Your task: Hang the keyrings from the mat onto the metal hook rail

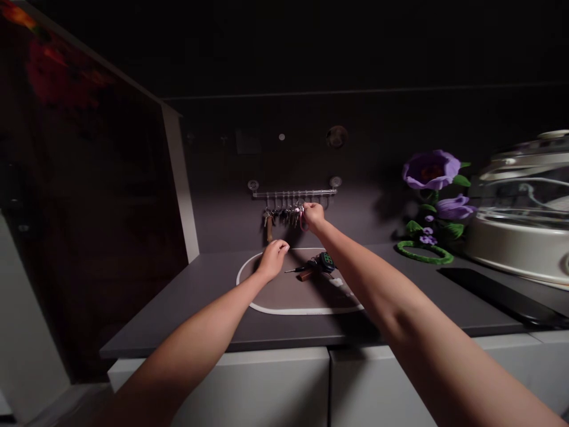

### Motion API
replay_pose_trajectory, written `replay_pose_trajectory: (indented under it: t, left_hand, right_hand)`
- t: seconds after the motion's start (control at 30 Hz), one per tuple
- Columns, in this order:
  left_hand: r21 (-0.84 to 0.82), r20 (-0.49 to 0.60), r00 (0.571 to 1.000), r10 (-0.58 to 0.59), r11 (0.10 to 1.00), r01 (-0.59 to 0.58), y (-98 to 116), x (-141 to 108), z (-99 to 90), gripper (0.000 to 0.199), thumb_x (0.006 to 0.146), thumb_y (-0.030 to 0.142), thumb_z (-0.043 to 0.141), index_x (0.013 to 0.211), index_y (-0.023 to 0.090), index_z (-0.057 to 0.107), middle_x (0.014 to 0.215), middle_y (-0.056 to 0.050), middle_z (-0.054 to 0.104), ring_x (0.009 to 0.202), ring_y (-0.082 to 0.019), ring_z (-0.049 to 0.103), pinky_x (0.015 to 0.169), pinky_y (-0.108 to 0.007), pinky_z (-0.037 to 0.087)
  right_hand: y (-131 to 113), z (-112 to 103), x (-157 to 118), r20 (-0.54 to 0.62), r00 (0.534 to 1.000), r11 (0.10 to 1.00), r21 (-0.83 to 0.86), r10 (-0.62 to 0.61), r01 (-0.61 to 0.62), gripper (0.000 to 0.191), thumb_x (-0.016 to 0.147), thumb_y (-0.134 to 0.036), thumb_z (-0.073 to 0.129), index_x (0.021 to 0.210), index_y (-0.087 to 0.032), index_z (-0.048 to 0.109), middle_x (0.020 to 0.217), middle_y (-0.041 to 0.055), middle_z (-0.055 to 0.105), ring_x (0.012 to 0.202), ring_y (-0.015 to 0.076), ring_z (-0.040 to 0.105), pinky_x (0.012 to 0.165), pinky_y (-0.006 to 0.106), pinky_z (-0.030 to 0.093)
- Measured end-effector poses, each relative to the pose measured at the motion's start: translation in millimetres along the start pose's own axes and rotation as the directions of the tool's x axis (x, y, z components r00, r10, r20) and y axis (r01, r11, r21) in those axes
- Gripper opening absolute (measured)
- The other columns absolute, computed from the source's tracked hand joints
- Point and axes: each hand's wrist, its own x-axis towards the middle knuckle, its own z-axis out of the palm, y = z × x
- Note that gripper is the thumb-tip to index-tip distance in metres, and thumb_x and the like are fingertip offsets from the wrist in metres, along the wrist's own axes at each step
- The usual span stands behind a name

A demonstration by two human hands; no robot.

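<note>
At the clear hook rail (294, 193) on the wall, my right hand (314, 216) pinches what looks like a key ring with a pink strap (303, 223). Its fingertips touch the right part of a row of hanging keys (284, 217); the exact grip is hidden. A brown tag (269, 229) hangs at the row's left end. My left hand (273, 258) hovers over the left side of the mat (284, 309), fingers curled together, their inside hidden. On the mat lie a dark key fob with green markings (328, 262), a brown piece (306, 275) and a thin dark tool-like item (296, 270).
Purple fabric flowers (432, 169) with a green ring base (424, 254) stand on the counter (200, 302) at right. Beside them are a white appliance with a clear cover (520, 243) and a flat black object (498, 293). White cabinet fronts (258, 385) are below.
</note>
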Motion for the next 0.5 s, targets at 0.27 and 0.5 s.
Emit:
replay_pose_trajectory:
  t: [0.27, 0.5]
  left_hand:
    - [-0.008, -0.005, 1.000, -0.012, 1.000, 0.012, -2.3, 0.2, 0.1, 0.015, 0.082, 0.019, 0.042, 0.075, 0.015, 0.055, 0.076, -0.003, 0.057, 0.074, -0.013, 0.051, 0.070, -0.025, 0.041]
    - [-0.018, -0.002, 0.999, -0.036, 0.999, 0.036, -1.2, -0.2, -0.9, 0.014, 0.081, 0.018, 0.043, 0.074, 0.015, 0.055, 0.075, -0.002, 0.056, 0.073, -0.012, 0.051, 0.070, -0.024, 0.041]
  right_hand:
    - [6.0, -2.2, -0.8, -0.047, 0.993, 0.991, 0.078, 0.112, -0.109, 0.016, 0.078, -0.019, 0.046, 0.062, -0.016, 0.047, 0.044, -0.0049, 0.042, 0.038, 0.0060, 0.040, 0.044, 0.019, 0.041]
    - [15.5, -8.0, -0.2, -0.047, 0.994, 0.995, 0.012, 0.098, -0.097, 0.011, 0.076, -0.024, 0.050, 0.070, -0.015, 0.052, 0.043, -0.0060, 0.042, 0.039, 0.0056, 0.041, 0.045, 0.016, 0.040]
